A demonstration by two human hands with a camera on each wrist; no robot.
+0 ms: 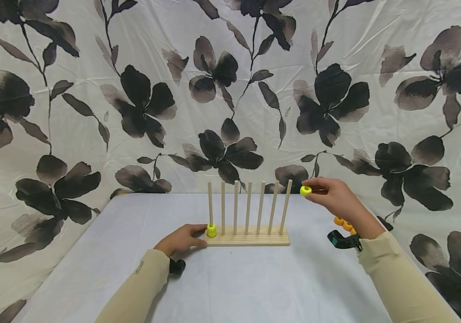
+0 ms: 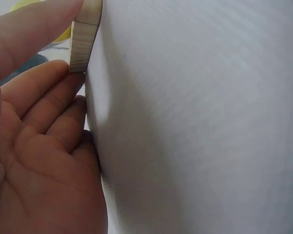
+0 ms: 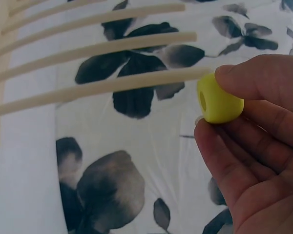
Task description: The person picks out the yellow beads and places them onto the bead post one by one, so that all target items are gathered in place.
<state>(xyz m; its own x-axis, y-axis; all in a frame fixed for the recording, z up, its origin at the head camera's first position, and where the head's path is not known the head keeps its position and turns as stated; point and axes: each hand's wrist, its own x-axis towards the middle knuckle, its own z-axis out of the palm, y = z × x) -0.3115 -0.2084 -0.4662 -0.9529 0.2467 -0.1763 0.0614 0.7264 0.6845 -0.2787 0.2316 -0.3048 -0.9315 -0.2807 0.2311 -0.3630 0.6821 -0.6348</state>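
Note:
A wooden peg rack (image 1: 248, 242) stands on the white table, with several upright pegs in a row along its base. My left hand (image 1: 179, 240) holds the left end of that base; in the left wrist view the thumb (image 2: 34, 34) lies along one side and the fingertips meet the end. Yellow beads (image 1: 212, 230) sit at the foot of the leftmost peg. To the right of the rightmost peg, near the height of its top, my right hand (image 1: 335, 197) pinches a yellow bead (image 3: 223, 100) between thumb and fingertips. The bead's hole faces the pegs in the right wrist view.
Several orange beads (image 1: 347, 225) lie at the table's right side, partly hidden behind the right wrist. The white tabletop (image 1: 230, 282) reaches back to a hanging cloth (image 1: 230, 112) with dark flowers. Both wrists wear black straps.

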